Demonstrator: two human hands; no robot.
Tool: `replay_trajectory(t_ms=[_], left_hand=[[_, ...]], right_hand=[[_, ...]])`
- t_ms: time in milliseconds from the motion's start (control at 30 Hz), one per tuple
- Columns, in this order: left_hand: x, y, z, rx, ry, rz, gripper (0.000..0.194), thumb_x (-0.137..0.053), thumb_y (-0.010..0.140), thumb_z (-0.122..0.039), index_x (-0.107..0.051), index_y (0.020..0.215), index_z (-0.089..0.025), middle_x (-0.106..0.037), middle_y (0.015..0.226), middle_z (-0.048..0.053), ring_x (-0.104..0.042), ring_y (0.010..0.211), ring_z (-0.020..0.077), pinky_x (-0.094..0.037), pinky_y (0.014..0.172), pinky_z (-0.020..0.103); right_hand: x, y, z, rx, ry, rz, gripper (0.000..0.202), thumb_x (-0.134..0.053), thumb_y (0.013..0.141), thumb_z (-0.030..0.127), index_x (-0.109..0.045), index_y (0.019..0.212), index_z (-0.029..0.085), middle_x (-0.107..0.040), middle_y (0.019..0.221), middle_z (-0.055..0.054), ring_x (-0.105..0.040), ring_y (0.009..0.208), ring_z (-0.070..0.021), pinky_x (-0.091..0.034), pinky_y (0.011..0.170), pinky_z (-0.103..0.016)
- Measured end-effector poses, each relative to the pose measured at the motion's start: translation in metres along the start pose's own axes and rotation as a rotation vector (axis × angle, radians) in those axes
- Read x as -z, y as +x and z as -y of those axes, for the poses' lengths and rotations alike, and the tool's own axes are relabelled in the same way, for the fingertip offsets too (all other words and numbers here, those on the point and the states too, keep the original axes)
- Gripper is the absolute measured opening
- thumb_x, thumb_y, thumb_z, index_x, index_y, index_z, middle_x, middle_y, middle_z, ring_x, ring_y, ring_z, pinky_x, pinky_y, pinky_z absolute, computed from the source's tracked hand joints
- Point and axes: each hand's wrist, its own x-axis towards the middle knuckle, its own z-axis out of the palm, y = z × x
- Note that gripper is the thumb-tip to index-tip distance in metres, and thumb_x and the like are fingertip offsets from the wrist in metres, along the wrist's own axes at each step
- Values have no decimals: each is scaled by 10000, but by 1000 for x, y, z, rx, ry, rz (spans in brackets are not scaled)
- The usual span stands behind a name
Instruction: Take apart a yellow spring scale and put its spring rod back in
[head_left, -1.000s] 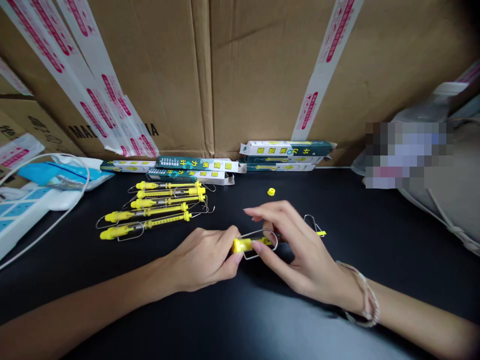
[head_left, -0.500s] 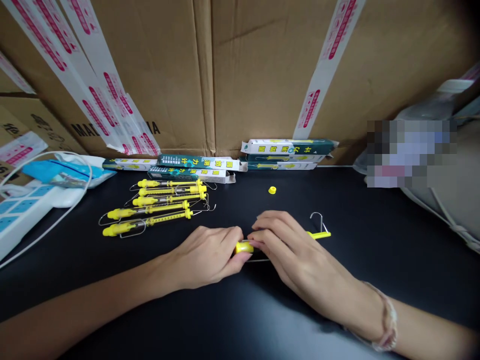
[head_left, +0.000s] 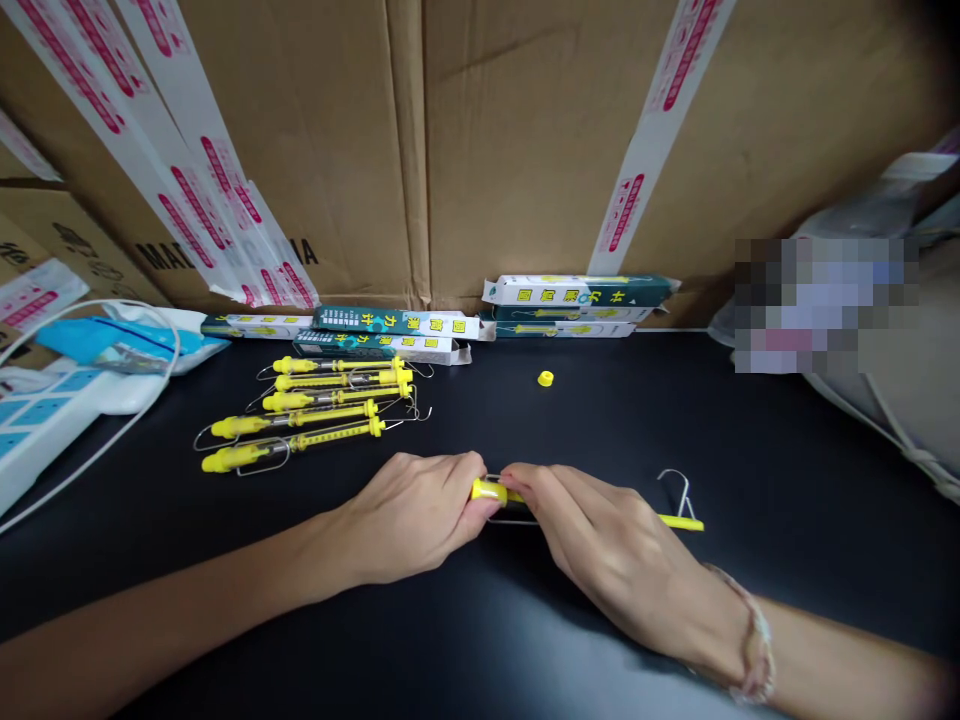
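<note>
**Yellow spring scale gripped at the middle of a black table**

Black and matt, the table top (head_left: 750,430) is backed by a wall of large brown cardboard cartons (head_left: 525,150) crossed by white tape with red print.

A slim yellow plastic spring scale with a wire hook (head_left: 679,510) is held low over the table, well in front of the cartons and near the middle of the surface. Its yellow end cap is pinched between thumb and fingers of the left hand (head_left: 416,520), which is closed around it. The right hand (head_left: 600,555) is closed over the body of the scale just beside the left one, fingertips nearly touching it; most of the barrel is hidden under this hand. The thin yellow rod and the bent metal hook are seen sticking out to the right of the right hand, the hook raised slightly above the rod.

A bracelet is worn on the right wrist.

A row of five similar yellow spring scales (head_left: 315,410) is laid side by side to the left of the held scale, further back. Flat green-and-white printed boxes (head_left: 390,325) are stacked against the foot of the cartons. A small yellow round cap (head_left: 545,378) is lying alone between the boxes and the hands. A white power strip with its cable (head_left: 37,420) is lying at the far left edge of the table.
</note>
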Motion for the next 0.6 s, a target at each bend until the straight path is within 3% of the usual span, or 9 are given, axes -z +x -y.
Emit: replay_trajectory(t_ms=[467, 600], left_hand=[[1, 1, 2, -8, -43, 11, 259, -254, 1039, -344, -407, 877, -212, -625, 791, 0, -652, 685, 195, -391, 576, 304], [1, 2, 2, 12, -52, -10, 269, -244, 1046, -356, -402, 883, -213, -626, 784, -1, -658, 682, 203, -373, 564, 307]], right_hand=[[-7, 8, 8, -191, -10, 9, 284, -327, 847, -35, -526, 871, 166, -645, 735, -36, -663, 607, -180, -441, 517, -286], [-3, 12, 2, -159, 15, 73, 250, -368, 884, -13, -547, 863, 160, -606, 714, -20, -612, 597, -171, -424, 538, -299]])
